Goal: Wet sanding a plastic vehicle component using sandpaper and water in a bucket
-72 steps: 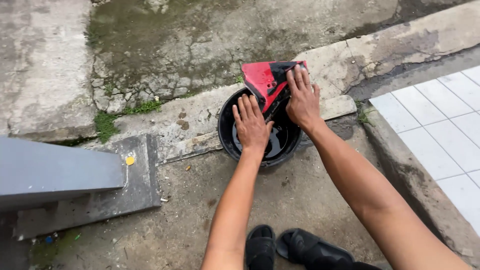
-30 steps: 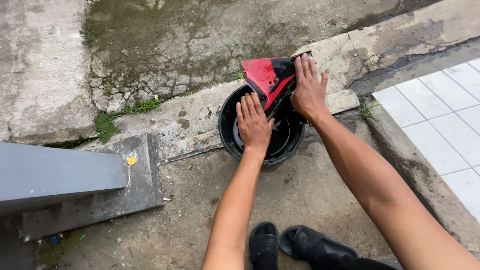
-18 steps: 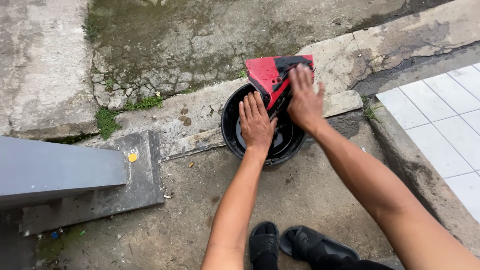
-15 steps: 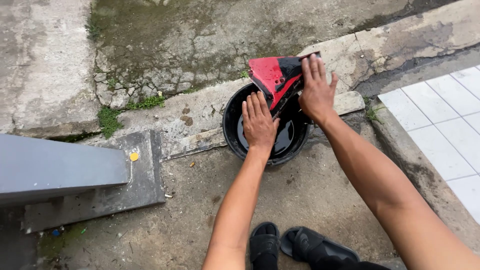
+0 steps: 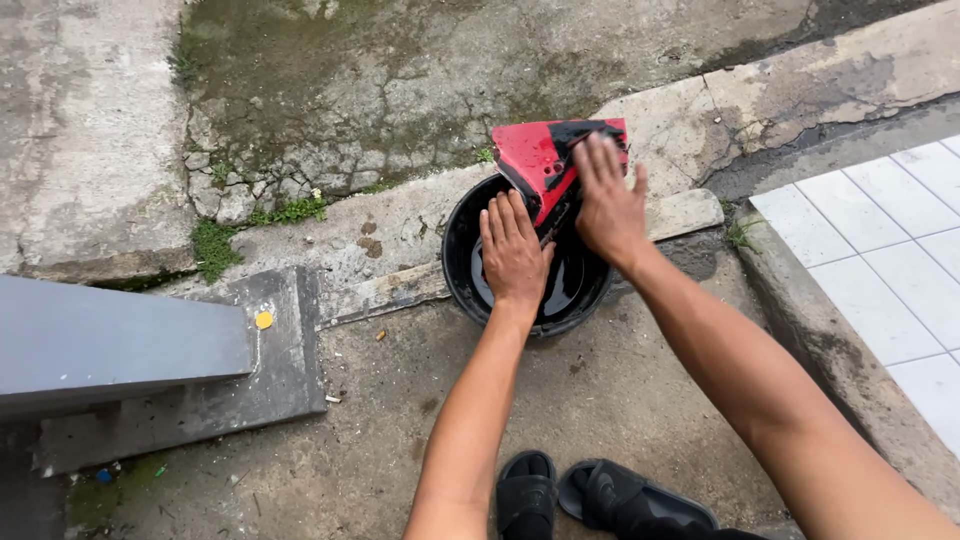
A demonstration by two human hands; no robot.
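Note:
A black round bucket [image 5: 462, 280] with dark water in it stands on the concrete ground. A red and black plastic panel [image 5: 535, 160] leans in it, its top sticking out over the far rim. My left hand [image 5: 512, 248] lies flat, fingers together, over the bucket and against the panel's lower edge. My right hand [image 5: 606, 200] presses flat on the panel's upper right face, fingers spread. Neither hand closes around anything.
A cracked concrete curb [image 5: 760, 90] with weeds [image 5: 215, 245] runs behind the bucket. A grey ledge [image 5: 110, 340] lies at the left. White tiles [image 5: 880, 250] cover the right. My black sandals [image 5: 590, 495] are at the bottom.
My right hand has been sliding up and down over the red panel, and is now slightly higher on it. The left hand has stayed in place over the bucket.

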